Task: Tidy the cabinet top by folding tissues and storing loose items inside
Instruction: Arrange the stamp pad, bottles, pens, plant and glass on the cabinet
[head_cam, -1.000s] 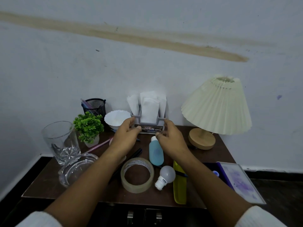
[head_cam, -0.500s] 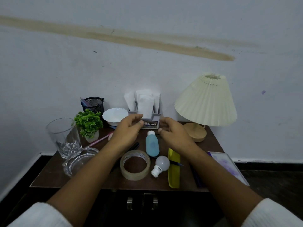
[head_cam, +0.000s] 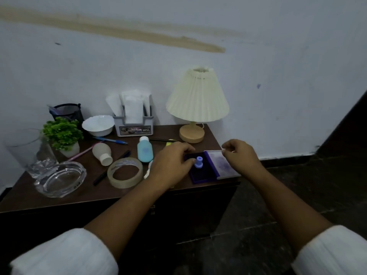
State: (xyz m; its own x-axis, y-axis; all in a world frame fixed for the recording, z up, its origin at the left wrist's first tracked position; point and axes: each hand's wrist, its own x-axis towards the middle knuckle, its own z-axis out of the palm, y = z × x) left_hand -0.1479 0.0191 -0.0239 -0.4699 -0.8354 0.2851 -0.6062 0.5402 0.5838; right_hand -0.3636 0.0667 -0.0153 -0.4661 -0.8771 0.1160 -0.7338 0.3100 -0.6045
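Stamp pad (head_cam: 204, 173) lies open centre-right of frame, at the cabinet top (head_cam: 79, 193) right edge. My left hand (head_cam: 170, 163), fingers curled, steadies its dark base beside the blue stamp (head_cam: 198, 163). My right hand (head_cam: 241, 157) pinches the lid (head_cam: 222, 165) corner, probably to close it for storing.

A: What does the left hand (head_cam: 172, 163) cover?

B: The left part of the dark purple ink pad (head_cam: 206, 172), most of a yellow flat plastic piece (head_cam: 168, 144), and all but an edge of a white rounded object (head_cam: 147, 173).

A: Does the right hand (head_cam: 241, 155) pinch the pale hinged lid (head_cam: 222, 163)?

B: Its fingertips sit at the lid's far corner, but that is too small to tell.

A: Anything else unclear?

B: The clear drinking glass (head_cam: 25, 151) is blurred. The label on the grey plastic tissue holder (head_cam: 135, 130) is mostly unreadable. The bottom edge cuts off both white sleeves (head_cam: 65, 255).
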